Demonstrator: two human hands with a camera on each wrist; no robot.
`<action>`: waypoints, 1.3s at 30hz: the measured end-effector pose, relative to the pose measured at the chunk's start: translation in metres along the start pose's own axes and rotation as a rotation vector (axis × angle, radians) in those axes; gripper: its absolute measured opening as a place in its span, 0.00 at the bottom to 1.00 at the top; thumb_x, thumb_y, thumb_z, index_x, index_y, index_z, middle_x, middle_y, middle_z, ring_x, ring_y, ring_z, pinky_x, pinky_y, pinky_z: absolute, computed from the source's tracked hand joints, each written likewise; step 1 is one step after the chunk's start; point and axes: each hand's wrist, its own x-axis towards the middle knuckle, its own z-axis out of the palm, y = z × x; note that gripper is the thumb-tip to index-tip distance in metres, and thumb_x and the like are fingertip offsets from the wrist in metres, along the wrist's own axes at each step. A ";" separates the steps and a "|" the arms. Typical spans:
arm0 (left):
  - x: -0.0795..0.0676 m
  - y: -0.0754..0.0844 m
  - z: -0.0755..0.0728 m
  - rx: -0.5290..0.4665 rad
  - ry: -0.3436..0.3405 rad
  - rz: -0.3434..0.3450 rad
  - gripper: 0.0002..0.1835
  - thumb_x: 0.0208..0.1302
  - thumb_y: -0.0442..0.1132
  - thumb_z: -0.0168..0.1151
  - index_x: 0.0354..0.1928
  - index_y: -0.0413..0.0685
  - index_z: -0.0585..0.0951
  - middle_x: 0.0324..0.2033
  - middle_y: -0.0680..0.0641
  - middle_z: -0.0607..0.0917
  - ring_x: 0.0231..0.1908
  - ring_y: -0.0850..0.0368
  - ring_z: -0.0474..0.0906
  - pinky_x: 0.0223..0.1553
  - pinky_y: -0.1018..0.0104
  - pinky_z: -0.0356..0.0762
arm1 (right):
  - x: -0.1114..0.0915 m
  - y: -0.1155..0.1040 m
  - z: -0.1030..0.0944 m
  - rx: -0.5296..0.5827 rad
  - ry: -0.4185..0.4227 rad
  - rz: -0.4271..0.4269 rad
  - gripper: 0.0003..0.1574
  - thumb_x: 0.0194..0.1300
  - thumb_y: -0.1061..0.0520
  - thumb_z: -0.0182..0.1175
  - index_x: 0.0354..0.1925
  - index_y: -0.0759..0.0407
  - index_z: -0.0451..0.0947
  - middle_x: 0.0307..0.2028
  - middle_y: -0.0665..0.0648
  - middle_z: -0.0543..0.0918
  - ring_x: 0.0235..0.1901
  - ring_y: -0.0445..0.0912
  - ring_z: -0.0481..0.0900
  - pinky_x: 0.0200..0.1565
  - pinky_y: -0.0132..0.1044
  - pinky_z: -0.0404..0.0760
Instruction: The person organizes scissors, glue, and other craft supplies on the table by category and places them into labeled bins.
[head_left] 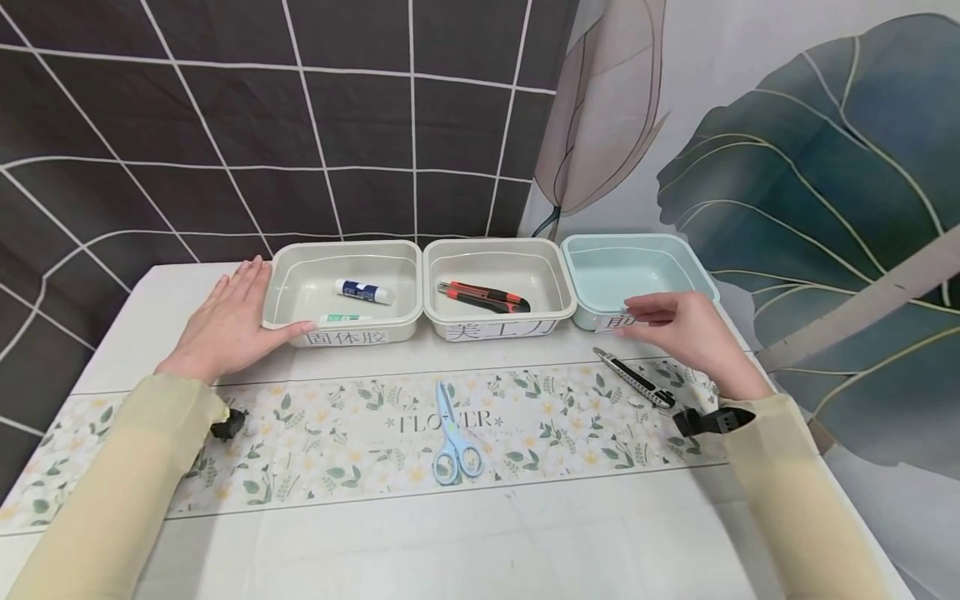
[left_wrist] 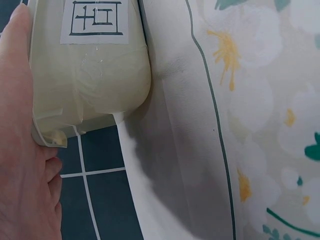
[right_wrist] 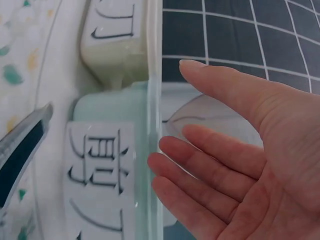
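At the left end of the row of bins, my left hand [head_left: 234,315] lies against a beige bin [head_left: 279,287], fingers extended along its side and thumb at the front rim. A blue-and-white glue stick [head_left: 365,292] and a green-and-white one [head_left: 345,317] are inside it. My right hand [head_left: 693,333] is over the front of the light blue bin [head_left: 637,242], fingers loosely extended and holding nothing; in the right wrist view that hand [right_wrist: 240,150] shows a bare palm. Just below it on the table lies a black-and-silver utility knife [head_left: 634,377].
Between the two outer bins stands another beige bin [head_left: 555,283] containing red-and-black utility knives [head_left: 486,297]. Light blue scissors [head_left: 452,442] lie on the floral strip [head_left: 337,442] across the table. A dark grid-patterned cloth [head_left: 360,117] hangs behind.
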 end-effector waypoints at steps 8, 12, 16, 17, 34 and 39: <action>0.000 -0.002 0.001 -0.001 0.001 -0.001 0.65 0.64 0.75 0.54 0.79 0.30 0.40 0.78 0.29 0.44 0.78 0.38 0.34 0.76 0.47 0.29 | -0.013 0.019 0.003 -0.008 -0.038 0.019 0.38 0.61 0.43 0.75 0.58 0.68 0.81 0.50 0.68 0.85 0.47 0.60 0.85 0.44 0.42 0.87; 0.001 -0.002 0.002 0.006 0.000 0.002 0.65 0.64 0.75 0.55 0.78 0.30 0.40 0.77 0.29 0.44 0.78 0.38 0.34 0.76 0.44 0.32 | -0.018 0.029 0.008 0.004 -0.084 0.031 0.38 0.60 0.47 0.76 0.60 0.69 0.80 0.50 0.67 0.86 0.46 0.59 0.86 0.43 0.36 0.86; 0.002 -0.002 0.001 0.004 0.003 0.005 0.65 0.64 0.75 0.55 0.79 0.30 0.40 0.77 0.29 0.44 0.78 0.38 0.34 0.76 0.43 0.34 | -0.022 0.034 0.015 0.002 -0.126 0.080 0.40 0.58 0.45 0.77 0.60 0.68 0.80 0.49 0.66 0.86 0.46 0.57 0.86 0.42 0.37 0.84; 0.002 -0.002 0.001 0.002 0.004 0.005 0.65 0.63 0.75 0.55 0.79 0.30 0.40 0.77 0.29 0.44 0.78 0.38 0.34 0.76 0.42 0.33 | -0.023 0.035 0.016 -0.001 -0.132 0.090 0.40 0.57 0.45 0.78 0.60 0.68 0.80 0.49 0.65 0.87 0.45 0.56 0.86 0.43 0.39 0.84; 0.001 -0.002 0.001 0.002 0.006 0.001 0.65 0.64 0.75 0.54 0.79 0.30 0.40 0.78 0.29 0.44 0.78 0.38 0.34 0.76 0.47 0.29 | -0.036 0.046 0.032 -0.050 -0.137 0.116 0.36 0.54 0.47 0.80 0.54 0.67 0.84 0.35 0.54 0.85 0.39 0.52 0.82 0.38 0.42 0.80; 0.000 -0.002 0.001 -0.007 0.011 0.001 0.64 0.64 0.75 0.53 0.79 0.30 0.40 0.78 0.29 0.44 0.78 0.38 0.34 0.76 0.47 0.28 | -0.036 0.047 0.033 -0.053 -0.148 0.123 0.33 0.55 0.50 0.79 0.53 0.67 0.84 0.33 0.53 0.82 0.37 0.51 0.80 0.38 0.42 0.77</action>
